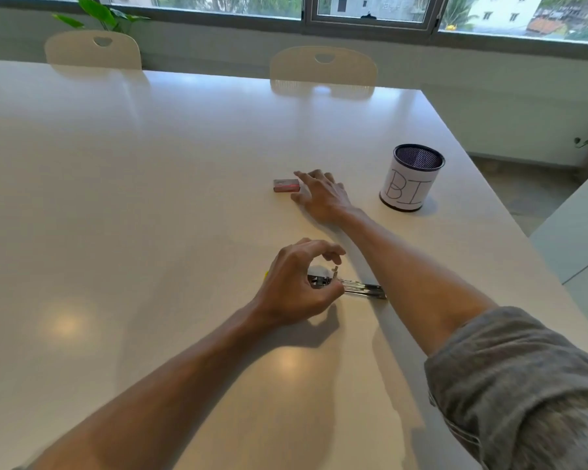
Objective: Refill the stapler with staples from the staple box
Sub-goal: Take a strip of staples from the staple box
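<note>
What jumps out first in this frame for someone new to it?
The two bare arms crossing the white table: the right hand reaches far out, fingers spread, right beside the small pink staple box. Nearer, the left hand steadies the stapler, lying opened. A mesh cup with a paper label stands at the right edge.
</note>
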Demonstrator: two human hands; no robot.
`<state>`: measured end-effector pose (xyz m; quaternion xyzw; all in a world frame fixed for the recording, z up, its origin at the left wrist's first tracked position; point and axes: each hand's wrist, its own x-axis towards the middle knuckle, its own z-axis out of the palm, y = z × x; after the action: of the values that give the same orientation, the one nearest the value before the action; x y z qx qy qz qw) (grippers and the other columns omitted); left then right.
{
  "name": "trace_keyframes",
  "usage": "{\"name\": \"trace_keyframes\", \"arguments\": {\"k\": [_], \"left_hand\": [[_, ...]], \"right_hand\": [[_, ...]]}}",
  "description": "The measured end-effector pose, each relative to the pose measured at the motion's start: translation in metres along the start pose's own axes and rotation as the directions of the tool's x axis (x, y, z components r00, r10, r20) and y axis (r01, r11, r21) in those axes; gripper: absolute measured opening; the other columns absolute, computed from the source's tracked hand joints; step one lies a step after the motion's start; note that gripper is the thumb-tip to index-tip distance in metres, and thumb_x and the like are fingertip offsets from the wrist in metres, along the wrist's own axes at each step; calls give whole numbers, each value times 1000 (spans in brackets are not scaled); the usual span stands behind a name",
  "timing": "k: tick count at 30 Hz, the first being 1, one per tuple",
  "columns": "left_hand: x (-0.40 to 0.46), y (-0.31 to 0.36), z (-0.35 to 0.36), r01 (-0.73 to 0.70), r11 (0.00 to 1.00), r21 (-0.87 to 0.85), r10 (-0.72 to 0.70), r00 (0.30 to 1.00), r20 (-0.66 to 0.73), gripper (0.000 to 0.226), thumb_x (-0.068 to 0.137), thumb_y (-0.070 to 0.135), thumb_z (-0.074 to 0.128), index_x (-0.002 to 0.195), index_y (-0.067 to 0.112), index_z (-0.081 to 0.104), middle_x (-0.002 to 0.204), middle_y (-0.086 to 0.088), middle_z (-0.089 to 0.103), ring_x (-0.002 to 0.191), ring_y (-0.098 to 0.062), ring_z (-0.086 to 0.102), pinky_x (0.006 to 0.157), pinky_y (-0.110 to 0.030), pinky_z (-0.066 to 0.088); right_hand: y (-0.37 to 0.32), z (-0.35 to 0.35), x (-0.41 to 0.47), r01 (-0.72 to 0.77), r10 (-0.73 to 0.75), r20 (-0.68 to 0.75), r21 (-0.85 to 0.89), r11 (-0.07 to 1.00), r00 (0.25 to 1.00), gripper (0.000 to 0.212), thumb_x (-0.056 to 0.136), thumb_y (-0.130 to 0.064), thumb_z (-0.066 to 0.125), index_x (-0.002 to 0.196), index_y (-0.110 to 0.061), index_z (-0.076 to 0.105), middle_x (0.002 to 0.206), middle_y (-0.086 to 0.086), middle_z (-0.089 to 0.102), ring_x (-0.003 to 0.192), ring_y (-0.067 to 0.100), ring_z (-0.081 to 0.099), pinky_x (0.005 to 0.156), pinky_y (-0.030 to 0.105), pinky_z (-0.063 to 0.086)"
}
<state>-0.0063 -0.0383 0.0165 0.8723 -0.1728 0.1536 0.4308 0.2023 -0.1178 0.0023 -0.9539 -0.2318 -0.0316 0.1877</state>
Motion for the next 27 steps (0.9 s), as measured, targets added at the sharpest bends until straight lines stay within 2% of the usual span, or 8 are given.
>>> {"name": "trace_keyframes", "arguments": {"k": [4, 11, 13, 15, 17, 19, 24, 27], "left_hand": [[0, 0, 0, -5, 1000, -16, 5, 1000, -27, 36, 71, 17, 68, 107, 12, 71, 96, 2, 74, 93, -12, 66, 83, -16, 45], [1, -2, 3, 14, 999, -35, -18, 994, -103, 29, 81, 28, 65, 103, 11, 73, 94, 2, 75, 91, -9, 64, 81, -11, 41], [2, -3, 3, 53, 997, -58, -62, 986, -155, 32, 85, 36, 60, 102, 12, 73, 93, 3, 74, 87, -2, 63, 79, -6, 39], [5, -4, 2, 98, 990, -97, -118, 968, -221, 29, 90, 36, 58, 103, 14, 72, 94, 5, 72, 84, 8, 60, 75, -3, 38], [7, -4, 0, 142, 978, -153, -181, 942, -284, 25, 92, 33, 56, 104, 17, 71, 94, 8, 71, 85, 12, 60, 73, -9, 42], [11, -4, -4, 189, 957, -219, -256, 905, -340, 22, 94, 33, 55, 104, 20, 70, 92, 9, 71, 85, 4, 63, 72, -19, 45], [17, -12, -22, 249, 915, -318, -374, 821, -432, 24, 100, 24, 52, 119, 15, 63, 97, -2, 69, 84, -16, 65, 72, -23, 50], [17, -15, -30, 290, 885, -365, -426, 820, -382, 33, 100, 13, 47, 132, 14, 52, 104, -5, 63, 77, -13, 62, 72, -22, 49]], "right_hand": [[-2, 3, 7, -2, 2, 14, 1, 1000, 1000, 46, 99, -46, 44, 143, -32, 45, 146, 10, 43, 133, 30, 36, 103, 48, 30], [4, -7, -8, 27, -20, -40, 182, 983, 999, 37, 99, -36, 55, 133, -21, 56, 130, 12, 58, 119, 28, 52, 92, 37, 40], [4, -15, -15, 52, -39, -65, 217, 975, 997, 35, 99, -31, 57, 130, -16, 59, 126, 11, 63, 113, 25, 59, 86, 32, 43], [4, -26, -25, 82, -62, -89, 237, 968, 994, 34, 98, -26, 60, 129, -13, 61, 122, 10, 66, 110, 22, 62, 90, 36, 50], [2, -36, -37, 116, -92, -108, 252, 961, 990, 35, 96, -23, 63, 129, -10, 61, 121, 11, 67, 108, 21, 62, 96, 40, 50], [0, -46, -50, 155, -127, -120, 269, 951, 985, 38, 95, -21, 65, 130, -9, 61, 121, 11, 67, 108, 20, 62, 95, 35, 50], [-5, -65, -90, 232, -187, -164, 320, 919, 969, 39, 90, -22, 72, 127, -12, 65, 118, 4, 69, 101, 12, 63, 72, 1, 38], [-10, -75, -117, 243, -188, -175, 381, 892, 966, 36, 87, -26, 75, 121, -19, 67, 111, -3, 72, 99, 7, 66, 74, 11, 43]]}}
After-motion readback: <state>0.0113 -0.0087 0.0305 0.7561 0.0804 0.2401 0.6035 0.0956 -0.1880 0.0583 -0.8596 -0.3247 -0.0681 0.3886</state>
